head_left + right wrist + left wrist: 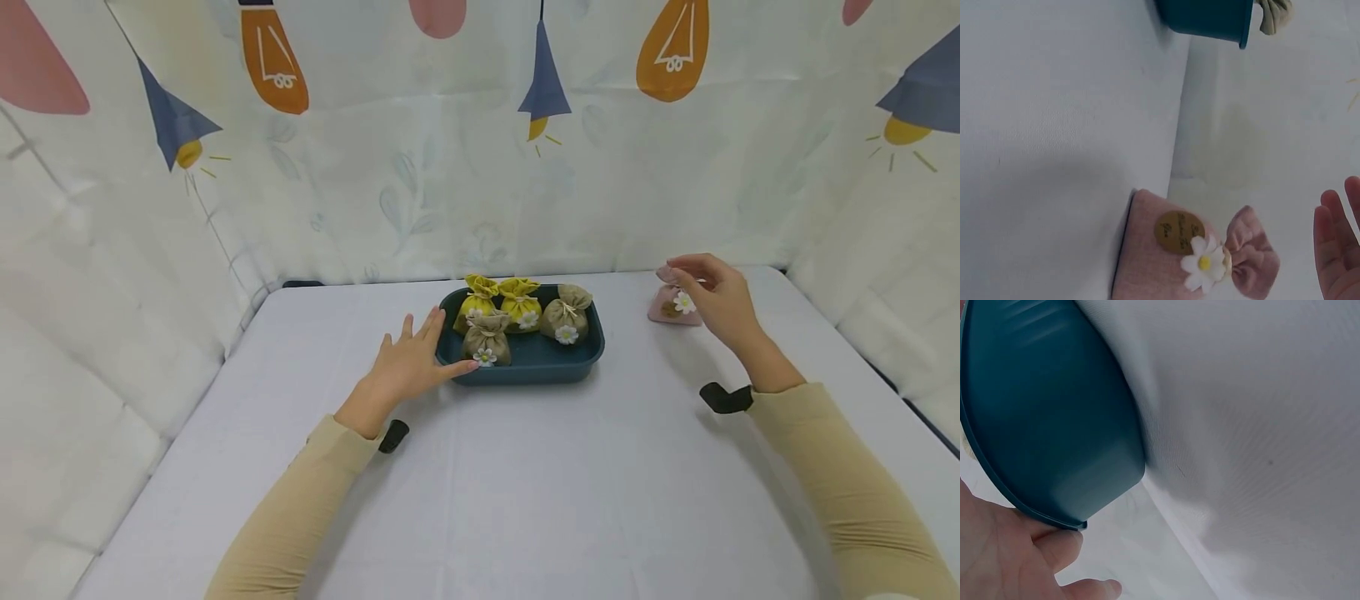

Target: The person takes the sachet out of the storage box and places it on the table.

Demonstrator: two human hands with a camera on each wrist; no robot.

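Note:
A dark teal tray holds two yellow drawstring pouches and two beige ones, the visible fronts bearing white flowers. My left hand rests against the tray's left end, fingers spread, thumb reaching along the near rim. In the left wrist view, fingertips touch the tray's rim. Further right, a pink drawstring pouch stands upright on the table, with a white flower and a round brown label. My right hand hovers at this pouch, fingers loosely bent; the right wrist view shows them apart from its gathered top.
A white cloth covers the table. Behind it hangs a pale curtain printed with lamps and bulbs, which also closes in the left and right sides. A black strap end sticks out at the right wrist.

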